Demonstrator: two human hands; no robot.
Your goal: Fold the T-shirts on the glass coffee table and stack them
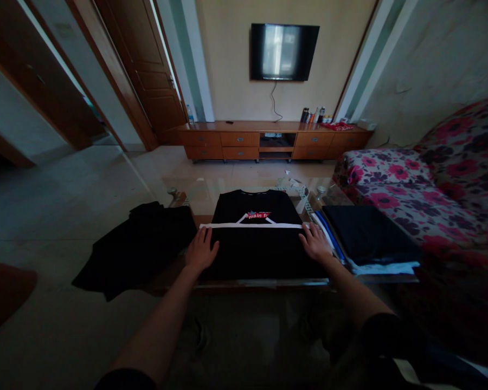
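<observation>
A black T-shirt (pixel 254 238) with a white stripe and a red-and-white logo lies folded flat on a glass coffee table (pixel 195 197). My left hand (pixel 201 250) rests open, fingers flat, on the shirt's left edge. My right hand (pixel 316 242) lies open and flat on its right edge. Neither hand grips anything.
A crumpled black garment (pixel 140 249) hangs over the table's left end. A stack of folded clothes (pixel 368 238) sits at the right end. A floral sofa (pixel 431 179) stands at right. A wooden TV cabinet (pixel 274 141) and wall TV (pixel 283 51) are beyond.
</observation>
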